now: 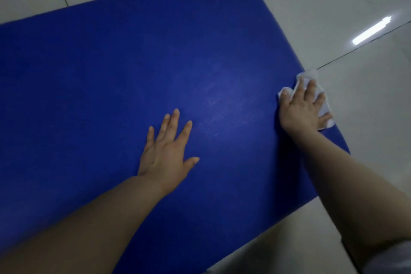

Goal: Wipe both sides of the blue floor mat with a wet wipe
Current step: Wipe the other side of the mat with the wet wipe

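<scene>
Blue floor mat (111, 73) lies flat on the tiled floor (367, 162), filling most of the head view. Its long axis runs from the lower left, where it leaves the frame, toward the upper right; one rounded corner shows at the top and another at the right. The surface facing up is plain blue with a faint paler sheen near the middle.

Left hand (165, 151) rests palm down on the mat near its centre, fingers straight and spread, thumb out to the right. It holds nothing and presses flat on the mat.

Right hand (303, 107) lies at the mat's right edge, fingers spread and laid over a white wet wipe (323, 104). The wipe is crumpled beneath the palm and fingers, pressed onto the mat, with white folds showing beyond the fingertips and beside the thumb. Part of the wipe overhangs the mat's edge above the floor. Whether any finger curls around the wipe cannot be told; the fingers appear extended.

Floor tiles are pale grey with dark grout lines. A bright strip of reflected light (371, 30) shows on the tile at the upper right, well apart from the mat.
</scene>
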